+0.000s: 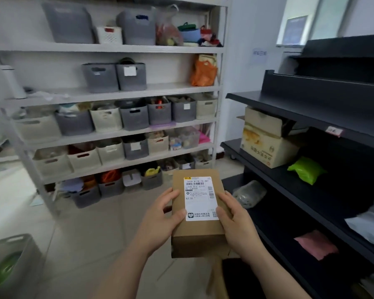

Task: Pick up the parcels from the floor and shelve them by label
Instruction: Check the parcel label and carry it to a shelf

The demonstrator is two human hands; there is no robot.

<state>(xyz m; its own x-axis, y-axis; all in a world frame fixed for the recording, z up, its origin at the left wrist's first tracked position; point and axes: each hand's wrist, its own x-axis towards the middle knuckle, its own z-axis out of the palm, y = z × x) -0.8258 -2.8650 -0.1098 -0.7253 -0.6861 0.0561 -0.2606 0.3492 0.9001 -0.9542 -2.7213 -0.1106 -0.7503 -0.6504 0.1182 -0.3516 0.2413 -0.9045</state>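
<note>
— Both hands, left (160, 216) and right (235, 225), clasp one brown box (198, 234), label (201, 198) up, its long axis pointing away from the person.

— Where is the black shelf (311, 113)?

— Right of the box, nearer the right hand. It holds one carton (268, 143), one green bag (306, 170), one pink packet (316, 244).

Pale tiled floor (91, 229) underfoot, white wall (248, 35) behind. Tall white shelving unit (108, 48) straight ahead, crowded with grey and cream storage bins (134, 117) (some labelled). Black shelving (289, 104) at right. Daylit window (333, 16) top right.
</note>
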